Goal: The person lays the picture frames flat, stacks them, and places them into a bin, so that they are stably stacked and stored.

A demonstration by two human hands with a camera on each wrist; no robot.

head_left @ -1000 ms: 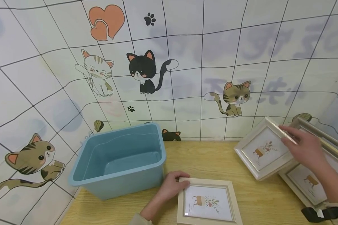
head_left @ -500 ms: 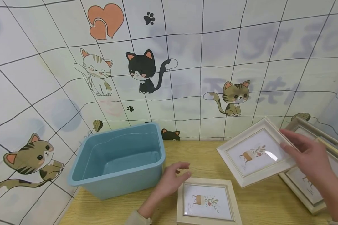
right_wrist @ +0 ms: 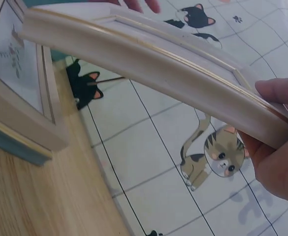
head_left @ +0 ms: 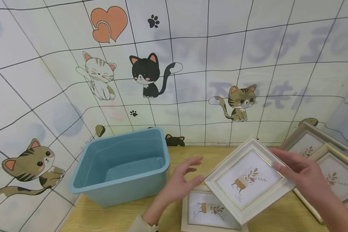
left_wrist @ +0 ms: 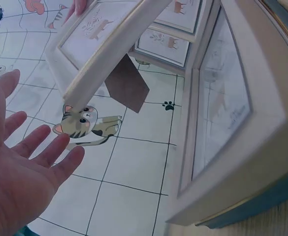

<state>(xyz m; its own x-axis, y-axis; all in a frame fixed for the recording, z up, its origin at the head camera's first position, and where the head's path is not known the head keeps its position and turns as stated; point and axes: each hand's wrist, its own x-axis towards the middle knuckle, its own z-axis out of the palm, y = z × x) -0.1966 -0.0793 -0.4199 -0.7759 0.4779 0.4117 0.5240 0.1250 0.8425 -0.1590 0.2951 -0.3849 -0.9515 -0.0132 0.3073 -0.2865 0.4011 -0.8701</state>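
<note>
My right hand (head_left: 304, 174) pinches a white picture frame (head_left: 246, 180) by its right edge, thumb on the front. The frame has a gold inner line and a print of a plant in a brown pot; it is tilted above the table. In the left wrist view a brown stand flap (left_wrist: 128, 84) hangs behind it. My left hand (head_left: 178, 182) is spread beside its left corner, fingers apart and holding nothing, as the left wrist view also shows. Below lies a cream picture frame (head_left: 185, 216), partly covered by the held one, with a teal-edged layer (right_wrist: 16, 147) under it.
A blue plastic tub (head_left: 127, 187) with nothing in it stands at the left on the wooden table (head_left: 191, 154). More picture frames (head_left: 336, 154) lie overlapping at the right. Behind is a wall covering (head_left: 191, 80) with printed cats and a grid.
My right hand has carried the white picture frame left from the right-hand frames to over the cream one. My left hand has let go of the cream frame's corner, risen and spread.
</note>
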